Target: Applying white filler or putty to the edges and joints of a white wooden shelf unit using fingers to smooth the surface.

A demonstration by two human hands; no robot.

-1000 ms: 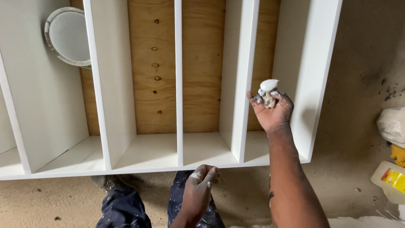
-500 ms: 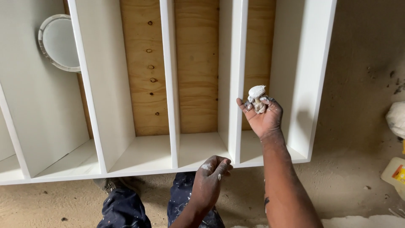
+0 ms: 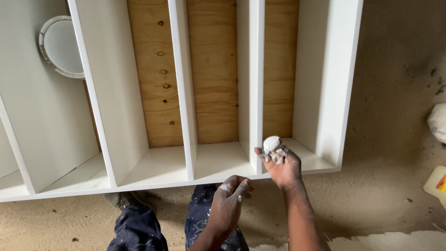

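A white shelving unit (image 3: 183,93) with several upright dividers and a bare plywood back (image 3: 213,69) lies in front of me. My right hand (image 3: 281,165) grips a small lump of white filler (image 3: 271,144) in its fingertips, right at the lower end of one divider (image 3: 256,83). My left hand (image 3: 230,200), smeared with white, hovers just below the unit's front edge with its fingers loosely curled and nothing in them. My paint-spotted dark trousers (image 3: 139,227) show beneath.
A round white lid or tub (image 3: 59,46) rests in the left compartment. On the dusty sandy floor (image 3: 390,93) to the right are a white bag (image 3: 437,122) and a pale container with an orange label (image 3: 436,183). White material lies at the bottom right (image 3: 385,241).
My right hand with the filler has come down and left, from beside the right side panel to the divider's lower end. My left hand has risen slightly toward the front edge.
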